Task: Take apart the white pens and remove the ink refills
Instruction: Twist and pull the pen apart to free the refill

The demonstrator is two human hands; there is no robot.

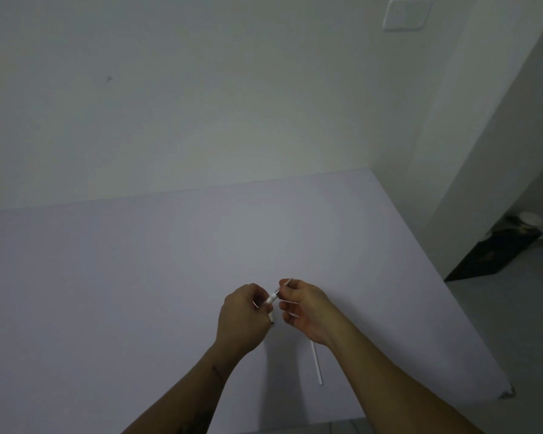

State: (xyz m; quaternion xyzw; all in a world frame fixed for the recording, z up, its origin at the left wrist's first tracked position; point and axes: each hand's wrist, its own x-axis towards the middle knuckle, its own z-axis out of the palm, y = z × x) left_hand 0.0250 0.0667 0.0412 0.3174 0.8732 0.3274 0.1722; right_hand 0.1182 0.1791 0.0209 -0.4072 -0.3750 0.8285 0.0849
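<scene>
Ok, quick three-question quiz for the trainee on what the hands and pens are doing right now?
1. True or false: both hands grip the same white pen above the table.
2. Which hand pinches the pen's pointed tip end? A) left hand B) right hand
3. Fill in: a second long white piece lies on the table beside the ______ forearm.

Key:
1. True. Each hand holds one end.
2. B. The tip pokes out above the right hand's fingers.
3. Right. Whether it is a pen barrel or a refill is too small to tell.
</scene>
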